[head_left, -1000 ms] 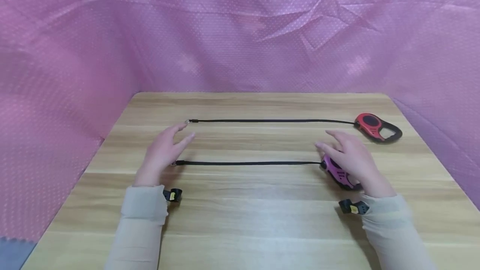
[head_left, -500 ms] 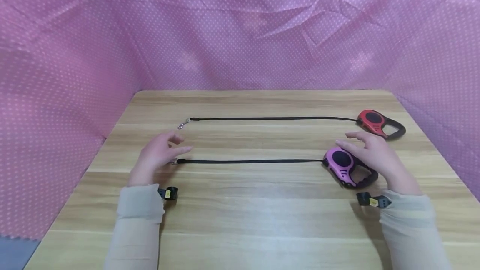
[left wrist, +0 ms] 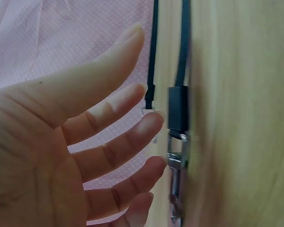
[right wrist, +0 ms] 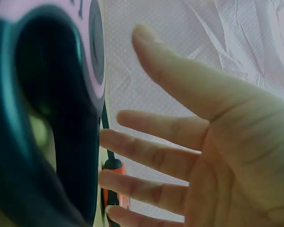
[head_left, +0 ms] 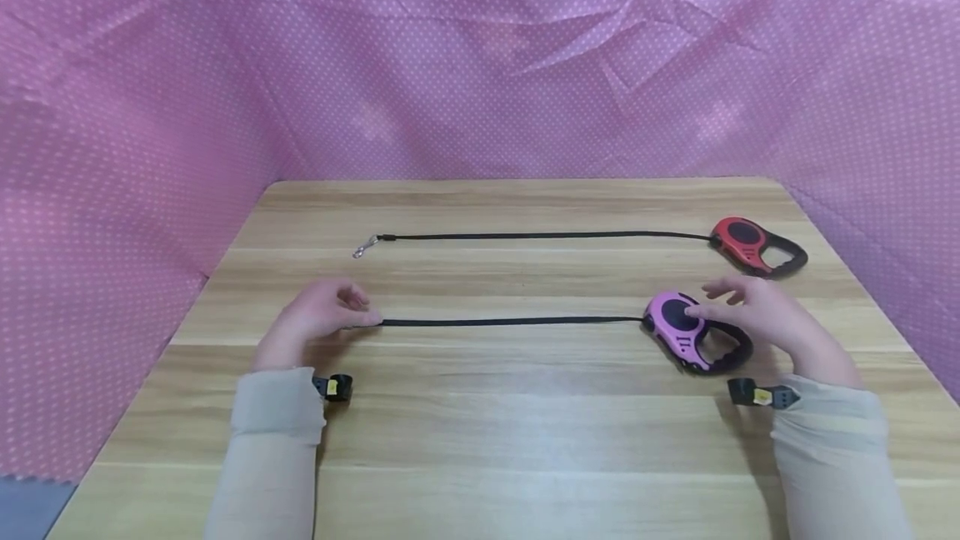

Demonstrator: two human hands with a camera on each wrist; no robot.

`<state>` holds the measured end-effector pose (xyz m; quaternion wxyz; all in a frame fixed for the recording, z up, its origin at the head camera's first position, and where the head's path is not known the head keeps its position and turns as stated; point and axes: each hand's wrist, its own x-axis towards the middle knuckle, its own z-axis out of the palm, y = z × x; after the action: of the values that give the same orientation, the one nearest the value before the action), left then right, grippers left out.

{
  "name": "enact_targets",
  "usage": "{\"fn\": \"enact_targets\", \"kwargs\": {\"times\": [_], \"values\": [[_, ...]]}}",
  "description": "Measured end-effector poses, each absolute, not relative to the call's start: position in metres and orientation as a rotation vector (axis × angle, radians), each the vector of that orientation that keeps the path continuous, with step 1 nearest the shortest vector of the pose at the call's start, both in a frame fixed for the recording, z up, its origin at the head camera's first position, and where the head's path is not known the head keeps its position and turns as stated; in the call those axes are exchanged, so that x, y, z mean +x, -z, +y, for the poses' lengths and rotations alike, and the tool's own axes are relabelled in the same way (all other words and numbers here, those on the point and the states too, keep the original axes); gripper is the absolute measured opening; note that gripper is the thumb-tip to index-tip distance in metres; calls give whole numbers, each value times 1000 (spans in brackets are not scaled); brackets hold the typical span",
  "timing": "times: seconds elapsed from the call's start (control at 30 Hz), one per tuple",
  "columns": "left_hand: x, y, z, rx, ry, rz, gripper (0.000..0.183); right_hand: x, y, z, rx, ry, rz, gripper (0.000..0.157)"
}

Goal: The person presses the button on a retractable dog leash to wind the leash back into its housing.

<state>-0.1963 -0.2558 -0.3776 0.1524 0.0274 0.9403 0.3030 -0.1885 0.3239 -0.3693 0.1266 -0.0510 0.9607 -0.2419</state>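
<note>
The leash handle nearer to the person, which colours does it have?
Pinkish-purple casing, black grip, dark round centre; the head view shows it best.

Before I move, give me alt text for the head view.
A person's left grip is at the left end of a black cord stretched from a purple leash handle, the right grip overlapping that handle. Farther back on the wooden table lies a red handle with a second cord extended.
</note>
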Motion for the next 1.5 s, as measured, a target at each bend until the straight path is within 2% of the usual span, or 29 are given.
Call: {"fn": "enact_targets", "kwargs": {"times": [0.47, 0.77, 0.9, 1.03, 1.5], "values": [[-196, 385, -255, 99, -877, 2661, 31, -188, 381, 342, -273, 740, 2778, 62], [-196, 387, -259, 70, -834, 2701, 27, -189, 387, 344, -237, 769, 2797, 27], [-196, 387, -260, 48, -815, 2709, 27, -190, 387, 345, -216, 757, 2839, 18], [-197, 388, -262, 41, -794, 2715, 28, -191, 386, 343, -188, 754, 2847, 16], [-198, 385, -268, -89, -681, 2763, 35, -194, 381, 331, -79, 673, 2916, 28]]}}
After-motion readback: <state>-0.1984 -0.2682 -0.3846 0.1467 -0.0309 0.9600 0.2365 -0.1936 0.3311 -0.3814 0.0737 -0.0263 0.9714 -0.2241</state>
